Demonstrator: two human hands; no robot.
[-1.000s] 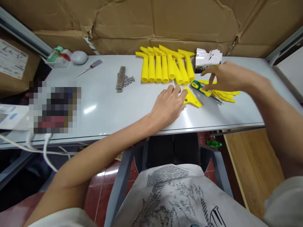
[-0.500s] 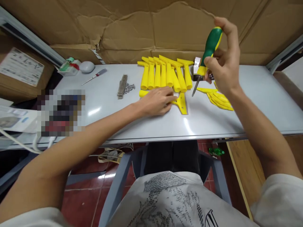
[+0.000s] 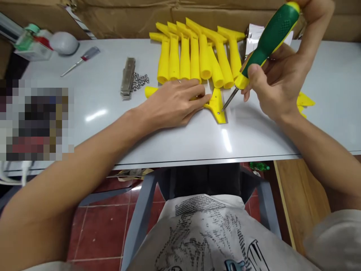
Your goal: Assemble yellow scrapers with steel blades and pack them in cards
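Head view, bright yellow tool (image 3: 216,101) mid-frame, flared, holed head (image 3: 219,116), left hand (image 3: 179,101) closed over its handle (image 3: 150,91), right hand (image 3: 286,79) clamped on green screwdriver (image 3: 270,35), tip (image 3: 225,107) seemingly touching that head, open white tabletop (image 3: 254,137) down to front edge (image 3: 211,162).

An assembly workshop: yellow plastic tubular handles (image 3: 195,56) line a glossy white tabletop (image 3: 169,146), small silver metal screws (image 3: 138,81) left of them, brown cardboard (image 3: 135,17) behind.

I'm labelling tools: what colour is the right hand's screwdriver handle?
The screwdriver handle is green with yellow ends, best seen in the current head view.
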